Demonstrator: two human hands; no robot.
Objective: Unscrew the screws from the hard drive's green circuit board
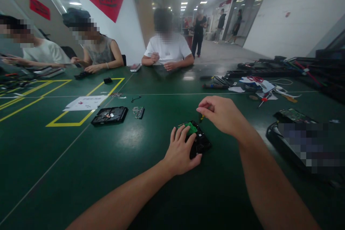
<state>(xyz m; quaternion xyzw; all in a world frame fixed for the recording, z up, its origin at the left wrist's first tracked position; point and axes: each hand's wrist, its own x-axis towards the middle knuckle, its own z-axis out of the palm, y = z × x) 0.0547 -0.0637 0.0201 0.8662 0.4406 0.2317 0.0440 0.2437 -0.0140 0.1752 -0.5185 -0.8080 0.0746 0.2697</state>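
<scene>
- At the left, a white sheet of paper point(88, 103) lies partly over yellow tape point(64, 125) on the green table point(107, 172).
- Just right of it sits a black casing point(109, 115), then a small circuit board point(138, 112), lying apart from it.
- Across the table, a person in a white shirt point(168, 48) sits with both hands raised near the edge.
- My left hand point(181, 147) is spread open, fingers resting on the black device point(204, 141), which lies in front of me and shows a green board point(191, 128).
- My right hand point(222, 116) pinches a small yellow-and-black tool point(201, 117) above the device's far edge; I cannot tell whether they touch.
- Farther right lie cables and white scraps point(265, 85) and a red-handled screwdriver point(264, 99).
</scene>
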